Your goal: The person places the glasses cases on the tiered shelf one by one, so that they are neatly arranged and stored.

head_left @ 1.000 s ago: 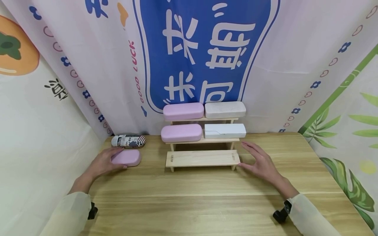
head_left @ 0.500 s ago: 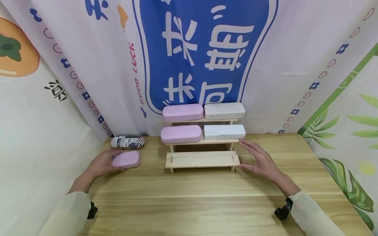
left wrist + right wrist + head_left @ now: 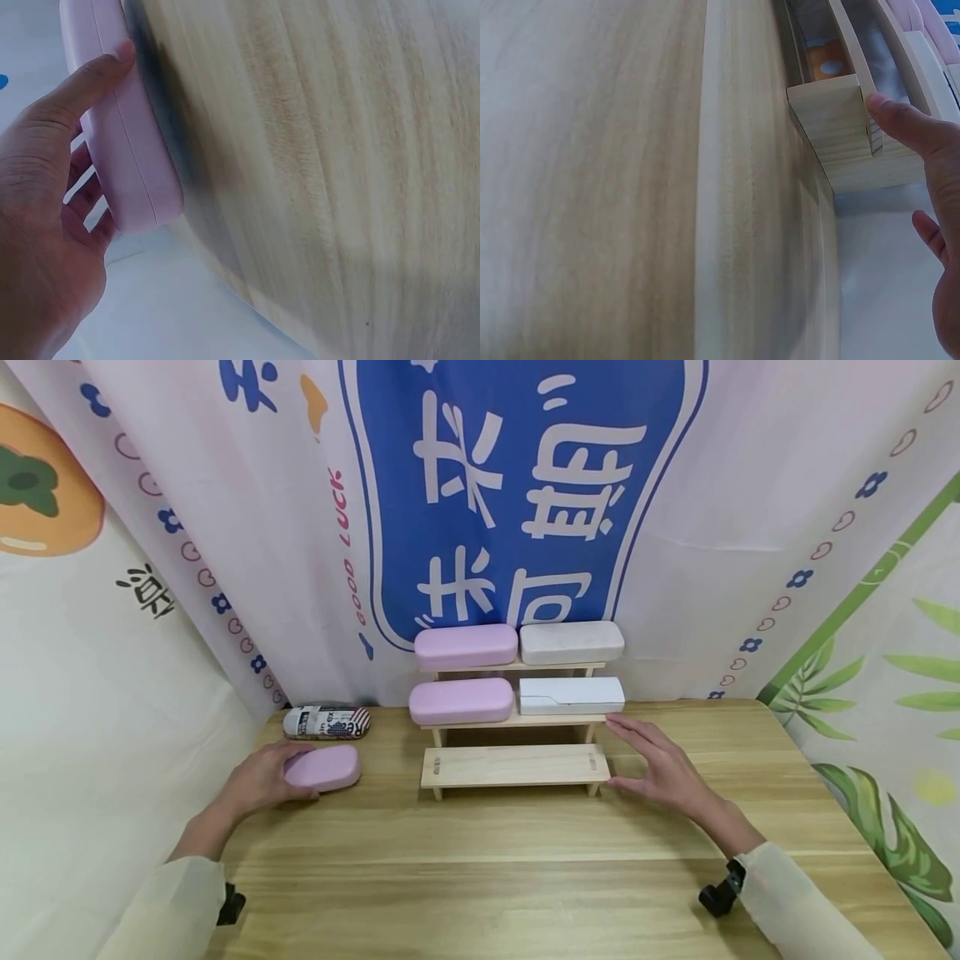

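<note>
On the wooden table point(image 3: 525, 877), at the left, lies a small pink case point(image 3: 324, 767). My left hand point(image 3: 258, 777) grips it from the left side. In the left wrist view the thumb point(image 3: 90, 79) lies along one edge of the pink case point(image 3: 124, 142) and the fingers curl behind it. My right hand point(image 3: 660, 768) rests with straight fingers at the right end of a stepped wooden shelf point(image 3: 513, 764). Its thumb point(image 3: 904, 124) touches the end of the shelf's point(image 3: 832, 120) lowest step, which is bare.
The shelf's middle step holds a pink case point(image 3: 461, 701) and a white case point(image 3: 572, 694). The top step carries another pink case point(image 3: 465, 646) and a grey-white one point(image 3: 572, 642). A patterned case point(image 3: 327, 722) lies behind my left hand. Printed cloth hangs close behind and beside the table.
</note>
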Demonstrator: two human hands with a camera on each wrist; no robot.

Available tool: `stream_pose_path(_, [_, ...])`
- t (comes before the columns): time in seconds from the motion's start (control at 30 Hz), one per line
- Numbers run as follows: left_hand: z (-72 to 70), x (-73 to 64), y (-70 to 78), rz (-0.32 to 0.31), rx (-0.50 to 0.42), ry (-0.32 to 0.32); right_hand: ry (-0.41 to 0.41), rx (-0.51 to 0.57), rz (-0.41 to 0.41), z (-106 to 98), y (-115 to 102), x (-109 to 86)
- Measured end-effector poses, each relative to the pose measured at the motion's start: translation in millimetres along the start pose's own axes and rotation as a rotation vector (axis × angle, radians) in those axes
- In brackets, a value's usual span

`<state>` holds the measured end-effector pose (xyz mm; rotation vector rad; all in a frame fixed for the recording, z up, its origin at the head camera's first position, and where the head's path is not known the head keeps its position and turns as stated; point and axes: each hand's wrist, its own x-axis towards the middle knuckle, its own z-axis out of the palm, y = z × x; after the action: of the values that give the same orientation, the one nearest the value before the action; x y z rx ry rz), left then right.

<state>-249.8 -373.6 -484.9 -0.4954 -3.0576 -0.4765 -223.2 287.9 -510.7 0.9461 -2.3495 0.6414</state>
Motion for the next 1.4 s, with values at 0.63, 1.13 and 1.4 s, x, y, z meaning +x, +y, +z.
stream_pose_path(0.63, [-20.9,-6.8,42.6,0.103,-0.006,0.059,-0.038,0.032,0.049,-1.3,1.1,1.1])
stream_pose_path(1.13, [-22.7,-3.7,86.5,0.207,-0.030,0.072,-0.034,0.085,0.050,1.8,5.0,-0.3])
stream_pose_path(1.4, [-18.2,-2.5,104.2,0.228,-0.066,0.099,-0.035,0.107,0.067,1.1,3.7,0.2])
